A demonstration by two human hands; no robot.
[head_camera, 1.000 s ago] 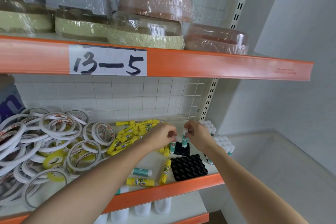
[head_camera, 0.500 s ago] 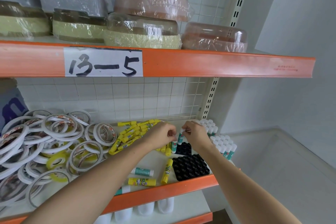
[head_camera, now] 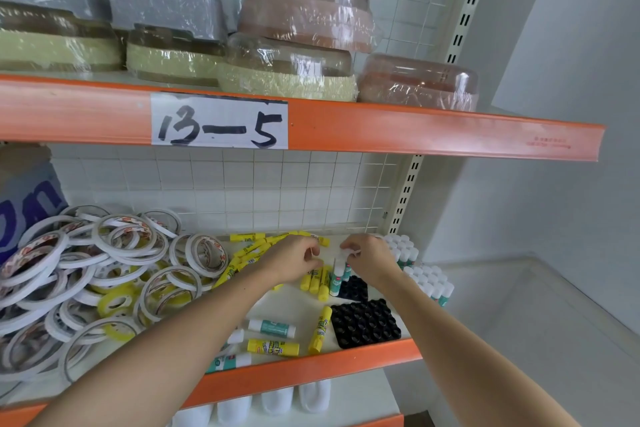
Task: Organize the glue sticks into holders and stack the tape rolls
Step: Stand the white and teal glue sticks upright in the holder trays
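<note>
Both hands meet over the back of the shelf. My right hand (head_camera: 367,258) pinches the white cap of a teal glue stick (head_camera: 336,279) that stands at the edge of a black holder (head_camera: 353,288). My left hand (head_camera: 294,260) is curled beside it over several yellow glue sticks (head_camera: 315,281); whether it holds one is hidden. A second black holder (head_camera: 367,322) lies empty near the front edge. Loose yellow and teal glue sticks (head_camera: 273,347) lie in front. A heap of white tape rolls (head_camera: 86,274) fills the shelf's left.
White-capped glue sticks (head_camera: 422,274) stand packed in holders at the far right. The orange shelf lip (head_camera: 311,367) runs along the front. The upper shelf (head_camera: 415,132), labelled 13-5, carries wrapped stacks. A wire grid backs the shelf.
The camera tilted slightly. My hands stayed together at the back holder; the teal stick now stands upright under my right fingers.
</note>
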